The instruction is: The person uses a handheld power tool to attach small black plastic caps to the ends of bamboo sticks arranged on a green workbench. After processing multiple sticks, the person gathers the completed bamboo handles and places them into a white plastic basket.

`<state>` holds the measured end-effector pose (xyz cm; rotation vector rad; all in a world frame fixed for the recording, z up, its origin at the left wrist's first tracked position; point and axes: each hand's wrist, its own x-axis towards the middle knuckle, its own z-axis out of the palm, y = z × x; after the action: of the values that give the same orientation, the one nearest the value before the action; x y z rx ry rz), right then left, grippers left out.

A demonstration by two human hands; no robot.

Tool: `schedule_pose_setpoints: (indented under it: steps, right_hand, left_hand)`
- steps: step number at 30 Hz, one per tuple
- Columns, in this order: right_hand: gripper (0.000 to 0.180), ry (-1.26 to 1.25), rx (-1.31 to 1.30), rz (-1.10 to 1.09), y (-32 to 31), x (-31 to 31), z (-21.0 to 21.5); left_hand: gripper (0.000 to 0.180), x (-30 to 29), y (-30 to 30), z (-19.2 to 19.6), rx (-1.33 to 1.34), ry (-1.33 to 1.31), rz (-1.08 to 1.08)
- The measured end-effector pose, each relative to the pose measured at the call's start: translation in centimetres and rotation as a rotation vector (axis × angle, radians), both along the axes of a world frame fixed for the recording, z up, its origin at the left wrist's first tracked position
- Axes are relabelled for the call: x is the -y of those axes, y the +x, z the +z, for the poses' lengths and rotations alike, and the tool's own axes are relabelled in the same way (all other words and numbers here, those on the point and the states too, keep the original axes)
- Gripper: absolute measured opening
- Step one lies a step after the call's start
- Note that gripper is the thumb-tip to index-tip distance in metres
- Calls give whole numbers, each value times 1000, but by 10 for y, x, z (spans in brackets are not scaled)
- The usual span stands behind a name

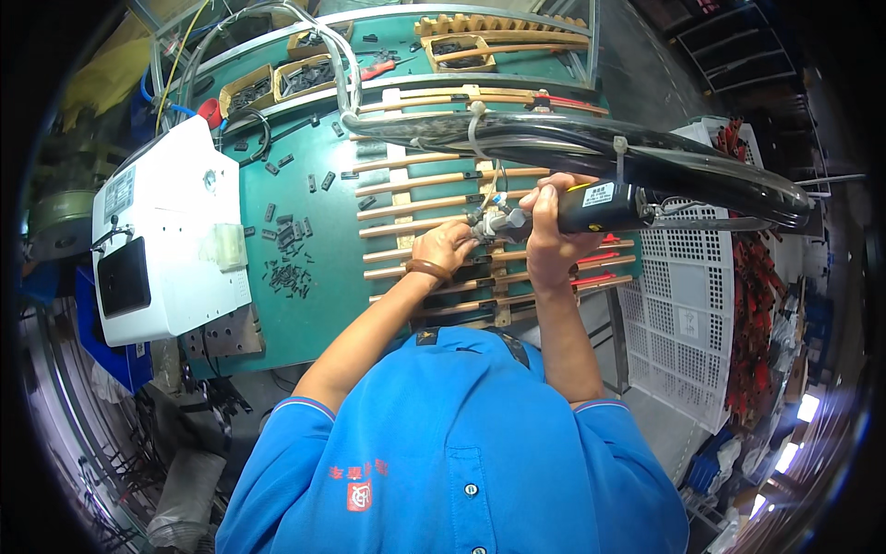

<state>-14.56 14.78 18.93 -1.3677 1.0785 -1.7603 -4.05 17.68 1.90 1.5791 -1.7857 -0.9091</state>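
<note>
My right hand (pixel 546 235) grips a black powered driver tool (pixel 600 205) with a metal nose, held level over a rack of wooden slats (pixel 415 198) on the green bench (pixel 305 314). Thick black and clear hoses (pixel 591 138) run from the tool up and to the left. My left hand (pixel 441 247) is closed just left of the tool's tip, pinching something small against the slats; what it is stays hidden. Small black parts (pixel 288 263) lie scattered on the bench left of the rack.
A white box-shaped machine (pixel 171 235) stands at the bench's left. Wooden trays of black parts (pixel 277 83) sit at the back. A white perforated crate (pixel 688 305) stands to the right, with red-handled pieces (pixel 752 305) beyond it.
</note>
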Motion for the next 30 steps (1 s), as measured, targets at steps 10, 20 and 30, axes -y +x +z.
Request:
schedule_pose_setpoints:
  steps: [10, 20, 30]
  right_hand:
    - [13, 66, -8, -26, -9, -6, -12]
    - [16, -32, 60, 25, 4, -1, -6]
    - [25, -51, -203, 49, -4, -3, -37]
  left_hand:
    - [22, -2, 0, 1, 13, -62, -23]
    - [24, -2, 10, -12, 35, -114, -88]
    - [18, -7, 26, -23, 245, -187, -140]
